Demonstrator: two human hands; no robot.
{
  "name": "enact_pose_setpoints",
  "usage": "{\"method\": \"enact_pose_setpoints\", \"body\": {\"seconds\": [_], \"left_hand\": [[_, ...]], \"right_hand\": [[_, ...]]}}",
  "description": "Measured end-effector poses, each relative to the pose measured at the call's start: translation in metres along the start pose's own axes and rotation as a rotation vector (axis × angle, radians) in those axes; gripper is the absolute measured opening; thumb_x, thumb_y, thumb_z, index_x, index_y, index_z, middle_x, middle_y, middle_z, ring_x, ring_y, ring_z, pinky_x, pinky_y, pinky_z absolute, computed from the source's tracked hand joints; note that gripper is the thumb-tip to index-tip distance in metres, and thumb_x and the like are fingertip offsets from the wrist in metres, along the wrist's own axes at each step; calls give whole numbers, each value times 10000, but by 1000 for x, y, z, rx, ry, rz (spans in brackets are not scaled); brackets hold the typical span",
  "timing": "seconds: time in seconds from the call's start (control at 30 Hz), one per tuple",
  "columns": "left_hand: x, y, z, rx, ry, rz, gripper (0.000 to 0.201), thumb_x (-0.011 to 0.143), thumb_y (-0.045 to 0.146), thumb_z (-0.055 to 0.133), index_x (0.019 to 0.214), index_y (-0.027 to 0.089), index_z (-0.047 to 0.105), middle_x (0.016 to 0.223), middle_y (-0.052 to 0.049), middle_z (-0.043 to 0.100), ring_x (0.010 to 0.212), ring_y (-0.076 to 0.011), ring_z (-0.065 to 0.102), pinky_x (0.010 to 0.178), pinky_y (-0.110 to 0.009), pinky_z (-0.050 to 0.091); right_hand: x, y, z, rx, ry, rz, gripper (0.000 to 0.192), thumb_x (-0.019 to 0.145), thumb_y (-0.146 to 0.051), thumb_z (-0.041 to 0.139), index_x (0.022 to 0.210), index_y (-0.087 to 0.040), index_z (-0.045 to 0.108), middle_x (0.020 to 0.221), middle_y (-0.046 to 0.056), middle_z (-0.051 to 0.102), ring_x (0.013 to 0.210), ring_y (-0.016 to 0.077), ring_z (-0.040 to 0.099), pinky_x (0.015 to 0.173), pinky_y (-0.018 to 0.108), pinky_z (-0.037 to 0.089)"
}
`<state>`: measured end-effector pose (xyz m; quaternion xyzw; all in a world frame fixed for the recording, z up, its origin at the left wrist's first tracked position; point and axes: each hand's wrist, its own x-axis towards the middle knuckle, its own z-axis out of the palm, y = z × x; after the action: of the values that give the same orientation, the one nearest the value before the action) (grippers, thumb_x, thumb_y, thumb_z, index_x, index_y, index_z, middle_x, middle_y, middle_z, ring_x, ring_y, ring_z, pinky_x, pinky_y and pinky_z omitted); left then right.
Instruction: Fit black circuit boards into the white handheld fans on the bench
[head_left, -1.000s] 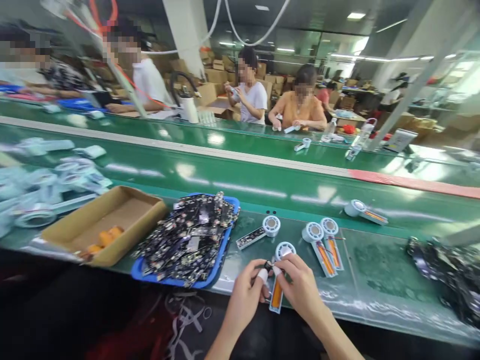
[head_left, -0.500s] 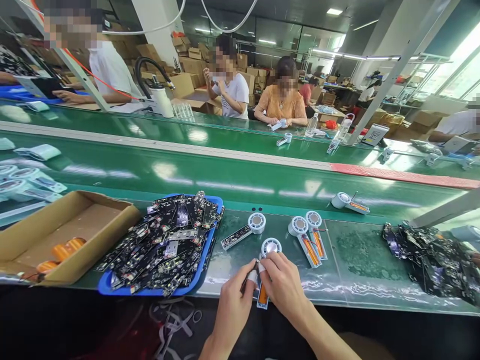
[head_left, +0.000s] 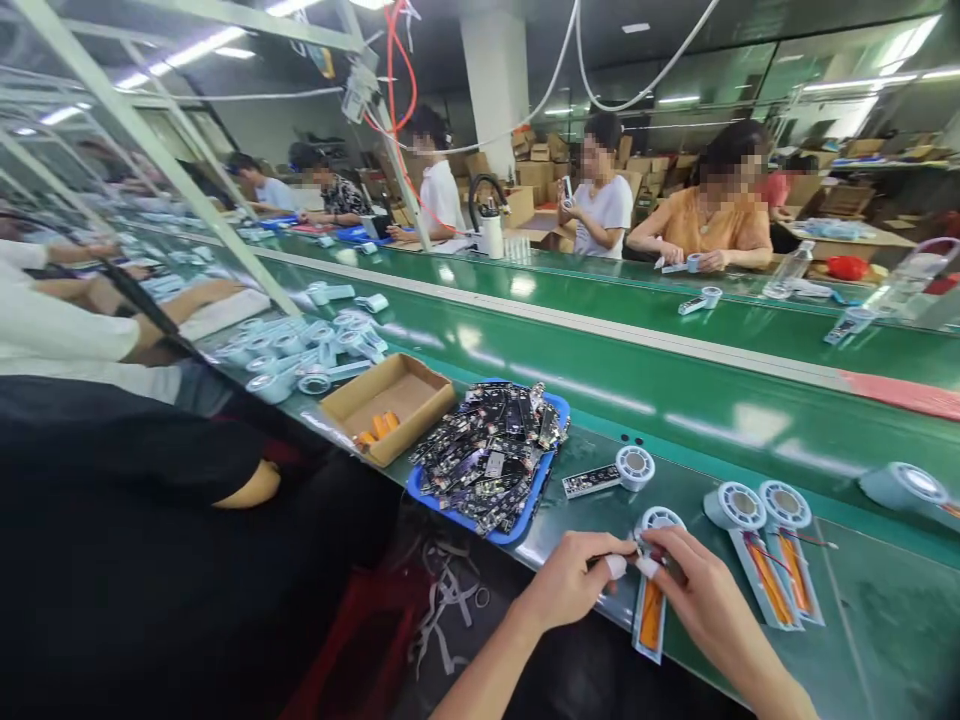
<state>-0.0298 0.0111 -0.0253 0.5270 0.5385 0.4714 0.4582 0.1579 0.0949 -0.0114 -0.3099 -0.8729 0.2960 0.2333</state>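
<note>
My left hand [head_left: 570, 590], with white covers on its fingertips, is closed in a pinch on a small dark circuit board, mostly hidden by the fingers. Against it, my right hand [head_left: 694, 585] pinches something too small to make out. Both are over a light blue handheld fan body [head_left: 662, 517], whose open handle shows an orange battery [head_left: 652, 615]. To their right lie two similar fan bodies [head_left: 739, 505] with orange batteries and thin wires. Up and left rests a fan [head_left: 635, 467] with a black circuit board [head_left: 592, 481] in its handle.
A blue tray [head_left: 415, 487] heaped with circuit boards stands left, beside a cardboard box [head_left: 427, 375] holding orange batteries. Beyond it are piled light blue fan housings [head_left: 337, 340]. A green conveyor [head_left: 570, 350] runs behind. A person in black [head_left: 112, 540] sits close at left; others work opposite.
My view has swung left, so the bench appears further right and the co-worker at left has come into sight. Both hands stay together over the same fan body.
</note>
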Motion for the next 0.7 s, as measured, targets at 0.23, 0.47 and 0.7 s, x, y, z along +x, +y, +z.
{"method": "enact_pose_setpoints", "body": {"seconds": [0.23,0.47,0.7], "left_hand": [[1,4,1,-14,-11,18,344,869,207,541,1114,182,782,924,-83,779,580,-121,639,577,-220,488],[-2,6,7,-10,16,-9,421,875,183,486,1238,193,698,992,-60,777,688,-153,705,692,-255,544],[-10,7,-5,134,-1,-124,435,911,232,449,1328,223,573,861,-17,768,736,-175,726,757,-273,545]], "right_hand": [[-2,2,1,54,0,-42,232,968,-351,526,944,-238,726,935,95,716,837,227,714,715,297,592],[-4,-6,-1,62,65,26,220,953,-369,551,975,-240,727,904,87,717,724,218,686,638,305,579],[-32,-18,-20,112,190,254,223,930,-220,527,1083,-205,688,896,54,700,751,184,656,682,281,550]]}}
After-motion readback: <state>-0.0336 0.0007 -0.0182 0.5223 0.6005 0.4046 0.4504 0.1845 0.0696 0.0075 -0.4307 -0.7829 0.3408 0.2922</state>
